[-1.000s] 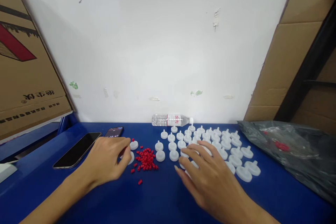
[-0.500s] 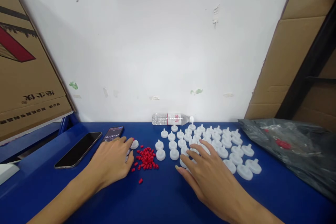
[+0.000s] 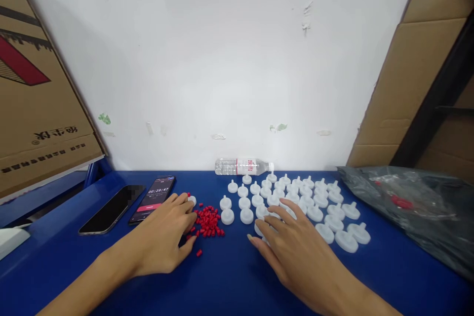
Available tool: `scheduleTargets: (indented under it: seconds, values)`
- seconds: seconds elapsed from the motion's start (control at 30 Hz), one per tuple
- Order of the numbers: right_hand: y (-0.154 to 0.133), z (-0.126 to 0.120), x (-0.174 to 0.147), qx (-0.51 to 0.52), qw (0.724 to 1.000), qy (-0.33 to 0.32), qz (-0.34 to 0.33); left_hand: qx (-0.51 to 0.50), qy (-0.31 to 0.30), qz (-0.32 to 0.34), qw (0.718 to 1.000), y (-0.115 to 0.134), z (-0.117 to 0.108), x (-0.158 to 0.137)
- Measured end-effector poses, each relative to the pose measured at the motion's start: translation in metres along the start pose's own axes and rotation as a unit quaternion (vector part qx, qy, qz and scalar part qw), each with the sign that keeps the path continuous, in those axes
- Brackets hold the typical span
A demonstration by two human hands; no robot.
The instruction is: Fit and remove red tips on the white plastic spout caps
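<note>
My left hand is at the left edge of a pile of small red caps. Its fingers curve downward, with a gap between thumb and index finger, and nothing shows in its grasp. Just past its fingertips, a white round piece with a red tip is partly hidden. My right hand hovers over or rests on the near side of many white round spouted lids; I cannot tell which. Its fingers are spread, covering some lids. One red cap lies apart, nearer to me.
Two phones lie at left: a dark one and one showing a timer. A clear plastic bottle lies along the white wall. A grey plastic bag covers the right side of the blue table. Cardboard stands at both sides.
My left hand has shifted right and slightly toward me, from the white pieces by the phone to the red caps, uncovering more of the timer phone. My right hand is nearly still.
</note>
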State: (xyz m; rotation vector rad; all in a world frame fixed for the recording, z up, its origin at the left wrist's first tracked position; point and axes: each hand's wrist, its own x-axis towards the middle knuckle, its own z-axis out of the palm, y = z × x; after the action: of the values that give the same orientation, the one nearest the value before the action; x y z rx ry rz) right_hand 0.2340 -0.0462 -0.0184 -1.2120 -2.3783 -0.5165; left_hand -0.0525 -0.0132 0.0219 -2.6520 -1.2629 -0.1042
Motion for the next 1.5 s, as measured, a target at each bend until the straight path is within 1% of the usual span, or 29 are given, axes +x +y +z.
scheduleTargets:
  seconds: [0.17, 0.3, 0.4, 0.5, 0.6, 0.7, 0.8, 0.9, 0.97, 1.03, 1.13, 1.23, 1.37, 1.43, 1.5]
  values:
    - [-0.002, -0.001, 0.0, 0.013, 1.0, 0.026, -0.01, -0.002, -0.014, 0.004, 1.0, 0.001, -0.002, 0.001]
    - [-0.005, -0.004, 0.0, 0.03, 0.997, 0.067, -0.028, -0.007, -0.023, 0.016, 1.0, -0.002, -0.001, 0.001]
    - [-0.007, -0.006, 0.0, 0.047, 0.994, 0.09, -0.035, -0.007, -0.015, 0.021, 1.0, -0.005, -0.001, 0.001]
    - [-0.008, -0.009, 0.001, 0.065, 0.991, 0.108, -0.043, -0.028, 0.015, 0.021, 0.999, -0.007, -0.006, 0.001]
    - [-0.009, -0.011, 0.001, 0.083, 0.988, 0.122, -0.055, -0.066, 0.068, 0.028, 0.995, -0.007, -0.014, 0.0]
    - [-0.011, -0.012, -0.002, 0.098, 0.985, 0.123, -0.068, -0.094, 0.123, 0.053, 0.987, -0.004, -0.016, -0.001]
    - [-0.014, -0.012, -0.005, 0.117, 0.982, 0.125, -0.078, -0.125, 0.166, 0.091, 0.974, 0.004, -0.012, -0.001]
    - [-0.017, -0.011, -0.006, 0.14, 0.977, 0.132, -0.093, -0.145, 0.181, 0.112, 0.966, 0.01, -0.005, -0.001]
    - [-0.018, -0.012, -0.005, 0.134, 0.974, 0.143, -0.109, -0.155, 0.187, 0.119, 0.963, 0.011, 0.001, 0.001]
    - [-0.018, -0.013, -0.003, 0.118, 0.975, 0.149, -0.118, -0.171, 0.207, 0.125, 0.955, 0.012, 0.005, 0.002]
    - [-0.015, -0.013, -0.002, 0.096, 0.978, 0.137, -0.122, -0.211, 0.239, 0.131, 0.939, 0.014, 0.008, 0.003]
    - [-0.013, -0.008, -0.003, 0.082, 0.98, 0.124, -0.128, -0.24, 0.253, 0.14, 0.927, 0.019, 0.009, 0.002]
    - [-0.014, -0.005, -0.006, 0.112, 0.978, 0.127, -0.126, -0.22, 0.287, 0.165, 0.918, 0.029, 0.013, -0.001]
    - [-0.015, -0.006, -0.006, 0.135, 0.974, 0.141, -0.113, -0.216, 0.302, 0.171, 0.913, 0.033, 0.015, -0.003]
    - [-0.015, -0.008, -0.005, 0.147, 0.97, 0.164, -0.102, -0.211, 0.301, 0.181, 0.912, 0.036, 0.017, -0.005]
